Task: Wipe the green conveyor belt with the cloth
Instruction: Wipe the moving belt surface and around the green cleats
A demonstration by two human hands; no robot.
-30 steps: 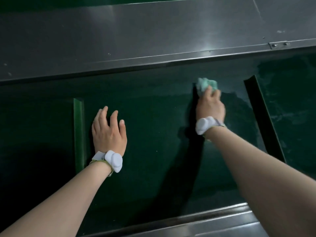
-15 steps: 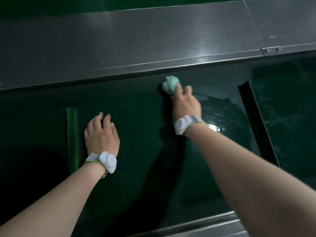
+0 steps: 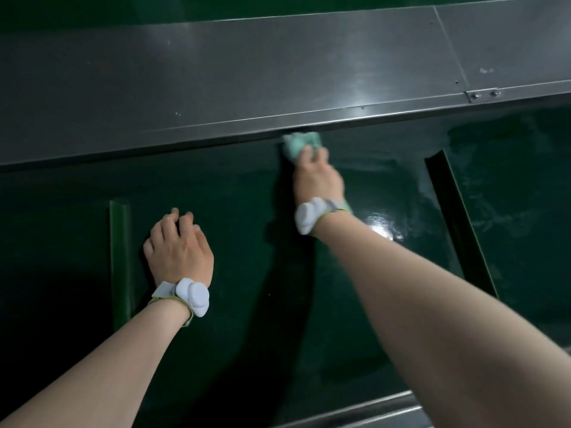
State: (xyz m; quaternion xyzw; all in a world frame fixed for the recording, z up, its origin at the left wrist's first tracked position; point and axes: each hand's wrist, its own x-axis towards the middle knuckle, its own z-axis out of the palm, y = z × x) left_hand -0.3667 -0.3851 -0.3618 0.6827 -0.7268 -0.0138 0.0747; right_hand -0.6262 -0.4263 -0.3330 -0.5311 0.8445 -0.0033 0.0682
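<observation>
While my right hand (image 3: 318, 177) holds the cloth (image 3: 301, 145) against the steel rail (image 3: 278, 75), I press evenly along the green belt (image 3: 234, 193), left hand (image 3: 179, 248) loosely spread on it.

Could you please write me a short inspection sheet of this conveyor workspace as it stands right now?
Surface: green conveyor belt, dark, with a wet sheen and streaks right of the wiping arm; upright cleats cross it at left and right.
Job's things: cloth, bunched, pale green, at the belt's far edge against the metal side panel.
Clutter: nothing seen.
Grips: right hand holds the cloth, blurred; left hand rests flat on the belt and holds nothing. Both wrists wear white bands.
Cables: nothing seen.
Surroundings: steel rail along the near edge; a small screwed bracket on the far panel.
</observation>
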